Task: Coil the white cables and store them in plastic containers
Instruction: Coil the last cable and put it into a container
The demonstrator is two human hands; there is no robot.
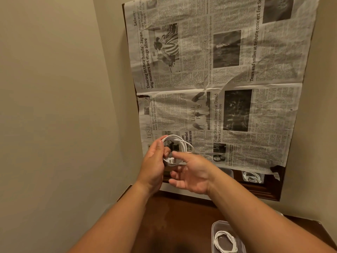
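With the grip of the left hand (pixel 155 162) pinching the cable coil (pixel 179 143) left of centre and the right hand (pixel 192 175) slack-fingered, holding nothing, loops could spring loose short of the lower-right container (pixel 213 234).

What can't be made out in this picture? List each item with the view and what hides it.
- Head view: lower part of the coiled white cable is covered by the left hand and right hand; whether the right hand pinches it is unclear.
- Head view: the near container is cut off by the bottom edge.
- Head view: the far container is partly covered by the newspaper.
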